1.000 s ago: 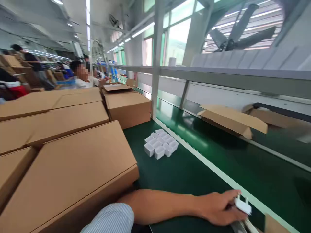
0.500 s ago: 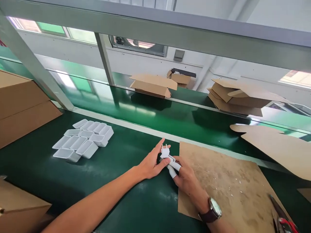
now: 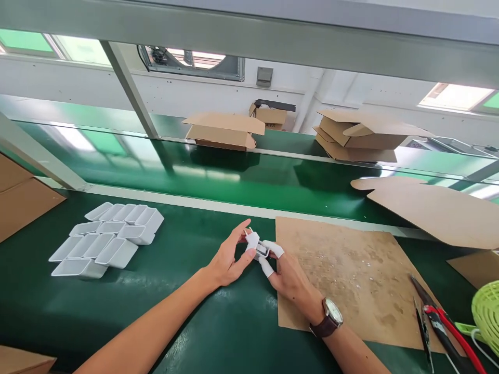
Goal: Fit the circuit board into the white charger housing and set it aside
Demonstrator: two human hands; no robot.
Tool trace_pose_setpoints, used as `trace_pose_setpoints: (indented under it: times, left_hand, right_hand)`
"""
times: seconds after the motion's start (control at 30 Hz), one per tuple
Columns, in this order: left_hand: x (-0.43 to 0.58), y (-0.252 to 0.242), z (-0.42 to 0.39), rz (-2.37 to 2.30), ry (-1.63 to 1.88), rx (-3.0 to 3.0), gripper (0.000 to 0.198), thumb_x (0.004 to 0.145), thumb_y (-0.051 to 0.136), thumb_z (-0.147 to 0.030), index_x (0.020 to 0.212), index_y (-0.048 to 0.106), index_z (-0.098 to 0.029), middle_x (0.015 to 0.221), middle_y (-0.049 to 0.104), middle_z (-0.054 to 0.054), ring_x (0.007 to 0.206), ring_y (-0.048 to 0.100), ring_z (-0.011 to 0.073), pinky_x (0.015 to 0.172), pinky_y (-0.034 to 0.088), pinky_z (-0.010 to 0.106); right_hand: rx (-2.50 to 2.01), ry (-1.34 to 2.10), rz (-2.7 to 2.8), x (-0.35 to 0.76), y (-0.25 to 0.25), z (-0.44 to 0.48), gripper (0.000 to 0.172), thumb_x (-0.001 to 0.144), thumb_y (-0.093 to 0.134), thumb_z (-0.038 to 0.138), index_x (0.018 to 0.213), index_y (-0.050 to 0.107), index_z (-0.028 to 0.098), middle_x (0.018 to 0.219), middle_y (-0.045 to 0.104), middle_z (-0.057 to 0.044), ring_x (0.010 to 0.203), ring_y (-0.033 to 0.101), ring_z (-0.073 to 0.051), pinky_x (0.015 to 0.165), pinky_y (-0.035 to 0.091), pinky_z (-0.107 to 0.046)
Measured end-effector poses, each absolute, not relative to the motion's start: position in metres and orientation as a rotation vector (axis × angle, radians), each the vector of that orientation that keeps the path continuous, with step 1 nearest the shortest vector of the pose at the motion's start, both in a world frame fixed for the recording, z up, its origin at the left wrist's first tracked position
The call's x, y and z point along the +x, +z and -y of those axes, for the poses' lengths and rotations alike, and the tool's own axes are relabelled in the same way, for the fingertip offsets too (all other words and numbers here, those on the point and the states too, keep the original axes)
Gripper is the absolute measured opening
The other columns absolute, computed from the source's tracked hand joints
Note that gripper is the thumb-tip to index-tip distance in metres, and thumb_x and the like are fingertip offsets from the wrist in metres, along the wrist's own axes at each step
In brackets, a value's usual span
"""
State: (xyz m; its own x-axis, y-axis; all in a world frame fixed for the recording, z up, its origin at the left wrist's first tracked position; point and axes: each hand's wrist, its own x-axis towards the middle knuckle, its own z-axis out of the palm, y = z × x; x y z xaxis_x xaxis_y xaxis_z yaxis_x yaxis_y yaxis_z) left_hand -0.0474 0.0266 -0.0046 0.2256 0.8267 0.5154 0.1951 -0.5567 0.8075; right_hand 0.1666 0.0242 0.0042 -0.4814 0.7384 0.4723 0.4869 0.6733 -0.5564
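Note:
Both of my hands meet over the green table near the middle of the view. My left hand (image 3: 228,258) pinches a small white plug piece with metal prongs (image 3: 252,240). My right hand (image 3: 286,275), with white finger cots on two fingertips and a watch on the wrist, grips a second small white and grey part (image 3: 262,251) pressed against the plug piece. The two parts touch just left of a worn brown cardboard sheet (image 3: 351,280).
A cluster of several white plastic shells (image 3: 107,239) lies at the left. Brown cartons (image 3: 23,197) stand at the far left. Open cartons (image 3: 224,130) sit on the belt behind. Red-handled cutters (image 3: 444,324) and a green basket (image 3: 487,311) lie at the right.
The view swung from the left end of the line to the table in front. My right hand came in and both hands now hold the plug parts together, slightly lower left.

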Motion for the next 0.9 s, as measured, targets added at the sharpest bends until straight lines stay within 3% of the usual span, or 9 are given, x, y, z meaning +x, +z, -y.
trace_pose_setpoints:
  times: [0.17,0.4,0.6,0.67,0.77,0.83,0.9]
  left_hand:
    - [-0.05,-0.002,-0.026,-0.956,1.322,1.924,0.051,0.106,0.053,-0.035,0.155,0.04,-0.028,0.123,0.063,0.008,0.11,0.068,0.0225,0.102,0.059,0.042]
    - [-0.051,-0.002,-0.024,-0.93,1.324,1.931,0.049,0.106,0.053,-0.034,0.154,0.04,-0.028,0.123,0.063,0.009,0.11,0.069,0.0225,0.101,0.06,0.041]
    - [-0.051,-0.003,-0.025,-0.912,1.314,1.898,0.049,0.108,0.051,-0.035,0.155,0.039,-0.032,0.125,0.062,0.009,0.114,0.069,0.0232,0.103,0.06,0.043]
    - [-0.05,-0.003,-0.025,-0.901,1.305,1.907,0.06,0.105,0.056,-0.041,0.159,0.031,-0.033,0.129,0.06,0.01,0.118,0.067,0.0262,0.105,0.059,0.048]
    - [-0.047,-0.004,-0.023,-0.958,1.295,2.034,0.1,0.09,0.078,-0.052,0.165,0.015,-0.031,0.137,0.054,0.015,0.124,0.063,0.0337,0.107,0.057,0.058]
    - [-0.042,-0.004,-0.022,-1.013,1.301,2.165,0.101,0.091,0.078,-0.046,0.166,0.013,-0.03,0.138,0.052,0.017,0.123,0.062,0.034,0.104,0.058,0.058]
    - [-0.036,-0.003,-0.021,-1.028,1.348,2.273,0.086,0.099,0.069,-0.037,0.166,0.016,-0.031,0.138,0.054,0.018,0.12,0.064,0.0316,0.1,0.061,0.053]
  right_hand:
    - [-0.964,0.424,2.228,0.165,0.006,-0.023,0.045,0.099,0.052,0.013,0.141,0.05,0.026,0.117,0.069,-0.01,0.093,0.071,-0.024,0.079,0.063,-0.039]
    - [-0.984,0.406,2.259,0.163,0.01,-0.022,0.037,0.097,0.052,0.012,0.132,0.058,0.024,0.112,0.067,-0.01,0.084,0.067,-0.021,0.072,0.059,-0.035]
    - [-0.95,0.442,2.191,0.162,0.004,-0.023,0.039,0.096,0.053,0.012,0.132,0.059,0.025,0.111,0.068,-0.009,0.089,0.069,-0.022,0.077,0.061,-0.037]
    - [-0.964,0.582,2.045,0.161,0.004,-0.025,0.036,0.097,0.055,0.018,0.132,0.06,0.025,0.117,0.07,-0.01,0.097,0.071,-0.023,0.084,0.062,-0.04]
    - [-0.995,1.047,1.652,0.161,0.01,-0.029,0.031,0.096,0.062,0.034,0.125,0.065,0.024,0.115,0.074,-0.01,0.1,0.073,-0.024,0.086,0.065,-0.041]
    - [-0.992,1.394,1.365,0.162,0.017,-0.031,0.034,0.094,0.064,0.042,0.121,0.068,0.022,0.109,0.076,-0.009,0.097,0.075,-0.025,0.082,0.066,-0.041]
    - [-0.949,1.624,1.171,0.165,0.024,-0.032,0.036,0.091,0.067,0.045,0.116,0.07,0.019,0.107,0.077,-0.01,0.098,0.076,-0.027,0.083,0.066,-0.043]
